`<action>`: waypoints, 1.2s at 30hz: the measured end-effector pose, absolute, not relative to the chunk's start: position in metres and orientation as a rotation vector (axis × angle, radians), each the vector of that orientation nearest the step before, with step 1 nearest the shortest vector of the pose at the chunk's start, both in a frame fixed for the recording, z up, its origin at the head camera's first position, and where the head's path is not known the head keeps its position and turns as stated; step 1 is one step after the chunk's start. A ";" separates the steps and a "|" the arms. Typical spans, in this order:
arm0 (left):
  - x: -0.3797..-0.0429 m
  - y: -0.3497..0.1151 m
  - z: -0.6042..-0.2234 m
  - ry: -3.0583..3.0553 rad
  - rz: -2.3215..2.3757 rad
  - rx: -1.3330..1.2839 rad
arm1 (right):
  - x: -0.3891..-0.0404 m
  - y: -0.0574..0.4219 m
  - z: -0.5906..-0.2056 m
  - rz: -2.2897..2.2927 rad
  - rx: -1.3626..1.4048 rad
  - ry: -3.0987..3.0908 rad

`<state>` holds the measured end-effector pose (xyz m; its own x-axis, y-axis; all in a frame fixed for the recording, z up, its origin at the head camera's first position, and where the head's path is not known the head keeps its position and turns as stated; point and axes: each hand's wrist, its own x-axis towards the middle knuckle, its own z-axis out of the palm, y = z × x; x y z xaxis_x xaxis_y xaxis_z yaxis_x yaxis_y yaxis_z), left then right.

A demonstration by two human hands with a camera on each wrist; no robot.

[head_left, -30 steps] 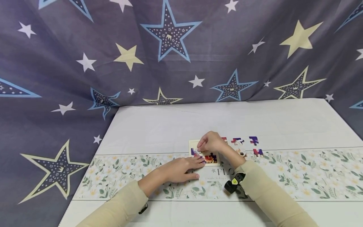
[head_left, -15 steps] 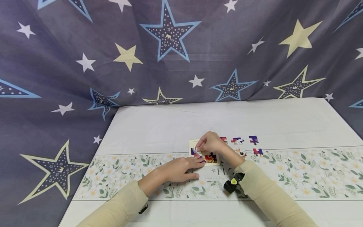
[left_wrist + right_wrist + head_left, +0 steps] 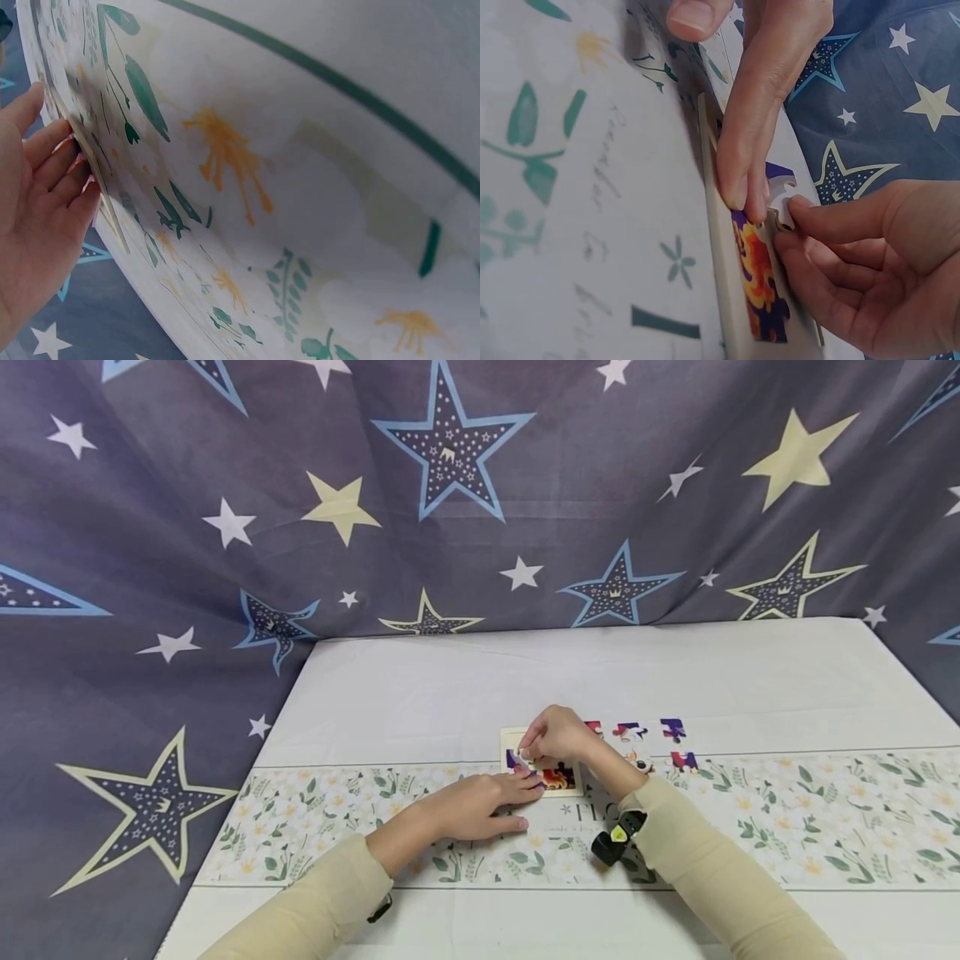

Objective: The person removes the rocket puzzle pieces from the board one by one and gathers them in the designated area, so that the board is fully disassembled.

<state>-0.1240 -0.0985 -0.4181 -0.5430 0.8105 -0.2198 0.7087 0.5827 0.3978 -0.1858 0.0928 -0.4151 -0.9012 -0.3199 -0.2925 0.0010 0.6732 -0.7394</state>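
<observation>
A shallow cream puzzle tray (image 3: 506,739) lies on the table with joined pieces in its near part. In the right wrist view those pieces (image 3: 756,281) are orange, yellow and purple. My left hand (image 3: 480,807) rests over the tray's left front corner, its straight fingertips pressing on the pieces. Opposite, the thumb and index finger of my right hand (image 3: 558,735) pinch a mostly white jigsaw piece (image 3: 781,201), low over the tray beside the laid pieces. How far it sits in its place is partly hidden by fingers. The left wrist view shows my left hand (image 3: 45,187) at the tray's edge.
Right of the tray lie several loose jigsaw pieces, among them a white-and-purple one (image 3: 628,732), a purple one (image 3: 672,730), a red-and-purple one (image 3: 684,762) and one with a dark spot (image 3: 641,765). A star-patterned curtain (image 3: 465,552) hangs behind the table.
My right fingertips have shifted very slightly left with the pinched jigsaw piece. The left hand stays in place, and the loose pieces have not moved.
</observation>
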 end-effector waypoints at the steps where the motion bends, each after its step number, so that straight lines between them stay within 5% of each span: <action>1: -0.124 -0.098 -0.418 2.437 0.370 1.227 | -0.186 0.093 -0.415 -1.093 -0.255 2.490; 36: -0.125 -0.099 -0.417 2.427 0.361 1.229 | -0.189 0.097 -0.419 -1.192 -0.181 2.433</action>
<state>-0.1253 -0.0986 -0.4172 -0.5364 0.8122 -0.2293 0.7103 0.5812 0.3971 -0.1890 0.0968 -0.4192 -0.9018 -0.2961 -0.3146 0.0673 0.6231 -0.7792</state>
